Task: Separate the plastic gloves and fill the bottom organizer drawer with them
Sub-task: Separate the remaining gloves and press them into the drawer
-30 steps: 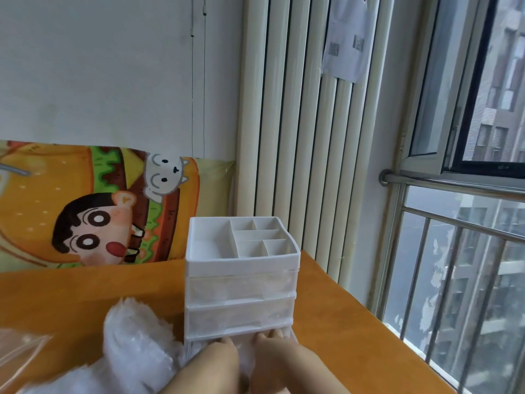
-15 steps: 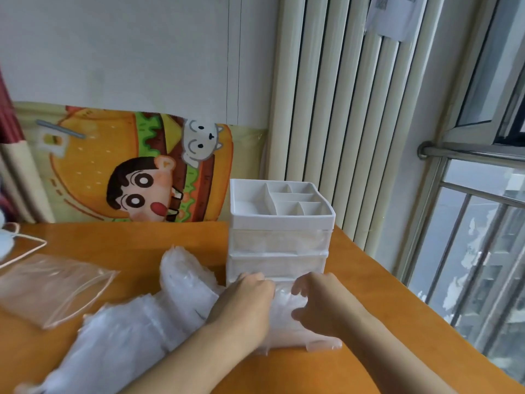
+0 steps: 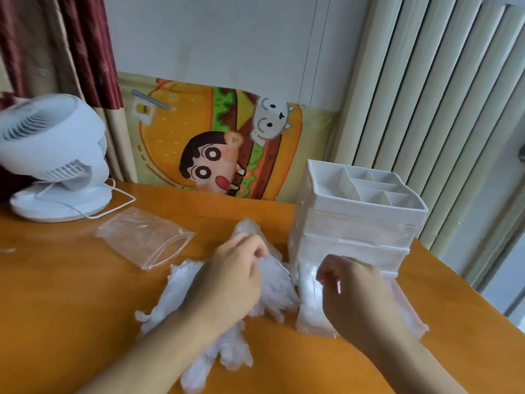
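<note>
A white organizer (image 3: 358,226) with a divided top tray stands at the table's right. Its clear bottom drawer (image 3: 310,311) is pulled out toward me and holds crumpled plastic gloves. A loose pile of translucent plastic gloves (image 3: 272,282) lies on the table left of the drawer and trails toward me. My left hand (image 3: 230,282) rests on this pile, and its curled fingertips pinch glove film at the top. My right hand (image 3: 356,294) hovers over the open drawer with its fingers bent down; they are hidden behind the back of the hand.
An empty clear zip bag (image 3: 145,238) lies left of the pile on the orange table (image 3: 71,308). A white desk fan (image 3: 52,159) with its cable stands at the far left. A cartoon panel (image 3: 218,149) leans at the back, and a radiator (image 3: 431,89) rises behind the organizer.
The view has swung left and down, bringing the fan into sight. My left hand moved from the drawer onto the glove pile. My right hand stays at the drawer.
</note>
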Available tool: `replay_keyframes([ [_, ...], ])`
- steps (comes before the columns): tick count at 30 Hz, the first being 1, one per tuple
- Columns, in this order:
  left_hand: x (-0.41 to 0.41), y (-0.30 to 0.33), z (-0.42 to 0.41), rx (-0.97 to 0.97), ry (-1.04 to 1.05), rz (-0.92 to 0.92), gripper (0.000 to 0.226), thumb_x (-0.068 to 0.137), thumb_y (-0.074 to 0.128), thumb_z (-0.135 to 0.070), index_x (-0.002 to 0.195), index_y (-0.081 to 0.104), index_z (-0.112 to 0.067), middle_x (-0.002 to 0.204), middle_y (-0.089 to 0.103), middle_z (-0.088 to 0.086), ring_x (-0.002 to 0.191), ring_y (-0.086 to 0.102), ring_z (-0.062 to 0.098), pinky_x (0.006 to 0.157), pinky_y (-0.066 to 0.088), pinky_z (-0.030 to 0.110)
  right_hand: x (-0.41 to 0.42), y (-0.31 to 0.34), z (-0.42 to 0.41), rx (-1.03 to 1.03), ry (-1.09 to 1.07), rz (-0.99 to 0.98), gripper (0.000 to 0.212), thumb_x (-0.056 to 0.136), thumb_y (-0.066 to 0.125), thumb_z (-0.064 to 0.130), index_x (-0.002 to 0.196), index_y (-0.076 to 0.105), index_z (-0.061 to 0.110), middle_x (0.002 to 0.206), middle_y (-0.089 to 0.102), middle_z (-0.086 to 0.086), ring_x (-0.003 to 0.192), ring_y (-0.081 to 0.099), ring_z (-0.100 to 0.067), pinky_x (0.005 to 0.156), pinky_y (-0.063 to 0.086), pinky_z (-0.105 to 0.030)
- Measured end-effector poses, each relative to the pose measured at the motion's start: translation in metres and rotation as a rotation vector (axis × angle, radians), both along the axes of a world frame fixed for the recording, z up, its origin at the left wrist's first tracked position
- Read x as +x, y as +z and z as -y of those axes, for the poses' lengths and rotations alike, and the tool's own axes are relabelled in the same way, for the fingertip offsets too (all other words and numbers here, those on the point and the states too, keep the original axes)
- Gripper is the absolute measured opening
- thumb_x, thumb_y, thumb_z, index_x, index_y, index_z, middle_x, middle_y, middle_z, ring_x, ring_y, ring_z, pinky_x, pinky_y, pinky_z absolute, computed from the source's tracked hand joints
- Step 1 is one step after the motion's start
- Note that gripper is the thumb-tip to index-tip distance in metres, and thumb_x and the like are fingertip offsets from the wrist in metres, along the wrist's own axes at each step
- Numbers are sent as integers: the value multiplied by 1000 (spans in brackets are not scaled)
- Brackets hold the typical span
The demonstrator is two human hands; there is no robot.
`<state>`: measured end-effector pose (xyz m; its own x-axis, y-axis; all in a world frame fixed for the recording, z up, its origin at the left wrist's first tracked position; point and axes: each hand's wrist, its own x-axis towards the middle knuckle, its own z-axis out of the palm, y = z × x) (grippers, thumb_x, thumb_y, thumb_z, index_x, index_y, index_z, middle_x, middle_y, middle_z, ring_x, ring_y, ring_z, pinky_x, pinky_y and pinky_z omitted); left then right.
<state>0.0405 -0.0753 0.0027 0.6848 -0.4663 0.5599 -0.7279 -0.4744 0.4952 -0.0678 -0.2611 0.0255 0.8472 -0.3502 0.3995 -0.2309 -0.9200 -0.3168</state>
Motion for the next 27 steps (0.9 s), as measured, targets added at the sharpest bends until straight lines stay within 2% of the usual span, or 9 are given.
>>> replay_keyframes([
  [3, 50, -21, -52, 39, 228, -104, 26, 95, 62, -10, 103, 54, -34, 104, 59, -13, 97, 63, 9, 76, 48, 19, 21, -9, -48, 86, 234, -20, 26, 89, 52, 4, 91, 66, 26, 88, 68, 9, 81, 61, -12, 68, 52, -32],
  [8, 65, -47, -85, 348, 280, -439, 47, 91, 70, -34, 135, 55, -27, 140, 53, -3, 130, 50, 21, 108, 47, 39, 81, -32, -106, 186, 332, -215, 43, 108, 52, 25, 149, 44, 16, 144, 53, -5, 128, 54, -26, 99, 51, -37],
  [11, 66, -49, -87, 208, 221, -487, 40, 85, 73, -18, 121, 58, -24, 123, 63, -2, 110, 60, 19, 95, 56, 40, 105, -57, -119, 112, 223, -291, 50, 102, 62, 35, 142, 42, 12, 140, 52, -11, 129, 52, -36, 99, 51, -45],
  [15, 78, -57, -94, 169, 204, -611, 90, 77, 82, -24, 154, 36, -25, 142, 51, -3, 127, 53, 18, 98, 51, 31, 112, -72, -120, 127, 224, -224, 49, 95, 68, 29, 137, 46, 15, 135, 54, -7, 128, 49, -29, 99, 50, -37],
  [18, 83, -56, -94, 155, 183, -693, 103, 76, 86, -23, 159, 25, -27, 146, 48, 0, 128, 52, 20, 92, 50, 27, 114, -75, -117, 177, 246, -176, 44, 92, 70, 16, 133, 52, 15, 129, 60, -4, 120, 54, -27, 94, 53, -37],
  [21, 84, -55, -94, 107, 219, -718, 88, 77, 81, -13, 152, 36, -26, 132, 55, 4, 107, 59, 18, 73, 47, 24, 114, -78, -116, 176, 274, -120, 18, 84, 60, 4, 96, 61, 16, 95, 64, 1, 88, 58, -19, 71, 53, -31],
  [23, 84, -53, -93, 47, 225, -724, 62, 76, 79, -17, 132, 55, -27, 110, 60, 5, 92, 62, 22, 68, 46, 27, 112, -78, -116, 225, 295, -86, 25, 80, 55, 0, 71, 47, 21, 71, 50, 8, 66, 45, -11, 54, 39, -23],
  [25, 80, -48, -93, -18, 215, -714, 32, 79, 79, -24, 105, 62, -31, 91, 59, 7, 79, 59, 25, 65, 42, 30, 111, -75, -115, 313, 323, -30, 32, 80, 56, 2, 68, 40, 27, 69, 44, 10, 64, 41, -10, 53, 34, -21],
  [27, 76, -44, -94, -90, 157, -719, 24, 83, 82, -31, 100, 66, -34, 94, 68, 5, 87, 66, 21, 73, 48, 30, 110, -77, -113, 414, 351, 14, 19, 83, 59, 10, 76, 55, 27, 78, 58, 9, 76, 54, -10, 63, 46, -27],
])
